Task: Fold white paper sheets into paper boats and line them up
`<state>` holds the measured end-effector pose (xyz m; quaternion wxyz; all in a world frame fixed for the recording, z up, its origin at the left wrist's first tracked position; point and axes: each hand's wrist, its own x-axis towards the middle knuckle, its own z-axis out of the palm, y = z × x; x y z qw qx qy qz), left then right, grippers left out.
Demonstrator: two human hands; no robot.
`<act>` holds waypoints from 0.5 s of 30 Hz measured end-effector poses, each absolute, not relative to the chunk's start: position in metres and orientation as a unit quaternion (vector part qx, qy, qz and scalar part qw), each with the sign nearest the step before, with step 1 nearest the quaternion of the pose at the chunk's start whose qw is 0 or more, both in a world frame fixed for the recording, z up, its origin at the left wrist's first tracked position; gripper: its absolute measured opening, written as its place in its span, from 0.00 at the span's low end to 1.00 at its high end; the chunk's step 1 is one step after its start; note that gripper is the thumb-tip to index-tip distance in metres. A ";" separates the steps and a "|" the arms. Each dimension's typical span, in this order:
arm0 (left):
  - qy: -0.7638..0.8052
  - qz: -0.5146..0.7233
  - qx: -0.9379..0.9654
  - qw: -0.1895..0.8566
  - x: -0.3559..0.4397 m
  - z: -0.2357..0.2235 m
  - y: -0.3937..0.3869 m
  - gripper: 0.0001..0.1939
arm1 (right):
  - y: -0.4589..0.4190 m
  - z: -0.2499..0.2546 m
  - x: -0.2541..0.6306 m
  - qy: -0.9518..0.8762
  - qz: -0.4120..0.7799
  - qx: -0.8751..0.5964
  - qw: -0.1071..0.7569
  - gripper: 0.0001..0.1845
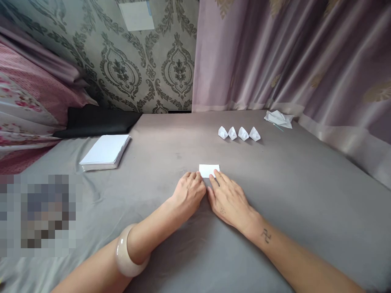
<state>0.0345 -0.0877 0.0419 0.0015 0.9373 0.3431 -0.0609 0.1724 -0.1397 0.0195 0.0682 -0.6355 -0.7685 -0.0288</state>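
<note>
A small white paper rectangle [207, 170] lies flat on the grey cloth between my hands. At its lower left corner, my left hand [190, 189] is closed, its fingers curled down against the paper's edge; the thumb is tucked out of sight. Stretched fingers of my right hand [229, 197] rest on the paper's right part, palm down, with the thumb pointing toward the left hand. Beyond the hands, several small folded white paper shapes [243, 134] stand in a row.
A thick stack of white paper [105, 150] sits at the left. Crumpled white paper or wrapping [278, 119] lies at the far right, beside a thin bluish strip. A black cloth [100, 120] borders the back left, and curtains [244, 57] hang behind the grey-covered surface [146, 158].
</note>
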 end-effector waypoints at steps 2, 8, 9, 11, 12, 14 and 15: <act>0.346 -0.056 0.936 0.008 0.033 0.043 -0.087 0.12 | -0.139 0.020 0.175 -0.767 -0.033 -0.638 0.064 0.26; 0.356 0.004 0.933 0.045 0.025 0.036 -0.081 0.08 | -0.136 0.022 0.180 -0.755 -0.033 -0.654 0.044 0.25; 0.365 0.021 0.929 0.056 0.024 0.034 -0.079 0.09 | -0.136 0.024 0.180 -0.751 -0.034 -0.659 0.039 0.25; 0.398 0.068 0.911 0.089 0.024 0.031 -0.074 0.10 | -0.136 0.027 0.182 -0.742 -0.033 -0.669 0.028 0.23; 0.421 0.097 0.895 0.111 0.024 0.029 -0.071 0.10 | -0.135 0.029 0.183 -0.738 -0.031 -0.673 0.024 0.22; 0.478 0.158 0.848 0.166 0.024 0.026 -0.064 0.08 | -0.133 0.032 0.187 -0.732 -0.027 -0.680 0.024 0.20; 0.503 0.180 0.822 0.197 0.024 0.024 -0.060 0.06 | -0.132 0.032 0.189 -0.730 -0.027 -0.683 0.030 0.19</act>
